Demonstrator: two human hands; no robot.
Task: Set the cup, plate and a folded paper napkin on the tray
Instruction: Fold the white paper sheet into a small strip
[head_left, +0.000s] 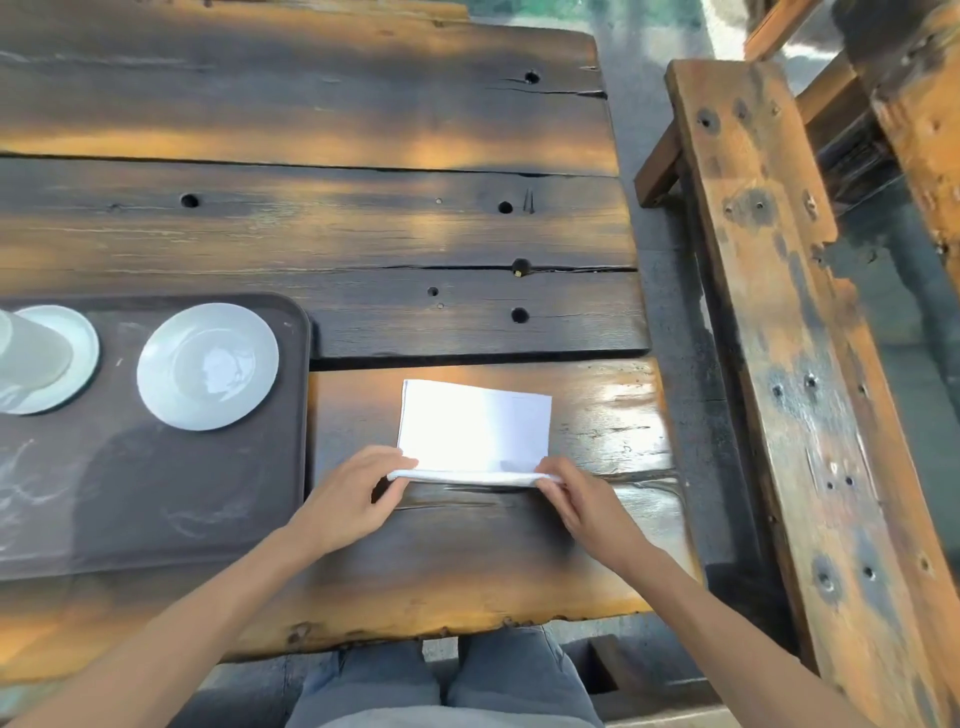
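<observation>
A white paper napkin (472, 423) lies on the wooden table (363, 228), to the right of the dark tray (156, 499). My left hand (353, 499) pinches its near left corner and my right hand (582, 504) pinches its near right corner; the near edge is lifted and folded over. On the tray sits a pale plate (208, 366). At the tray's far left a pale cup (28, 358) stands on a second saucer (78, 343), partly cut off by the frame edge.
A rough wooden bench (795, 332) runs along the right side of the table, across a narrow gap. The table's near edge is just in front of my knees (447, 680). The planks have several holes and cracks.
</observation>
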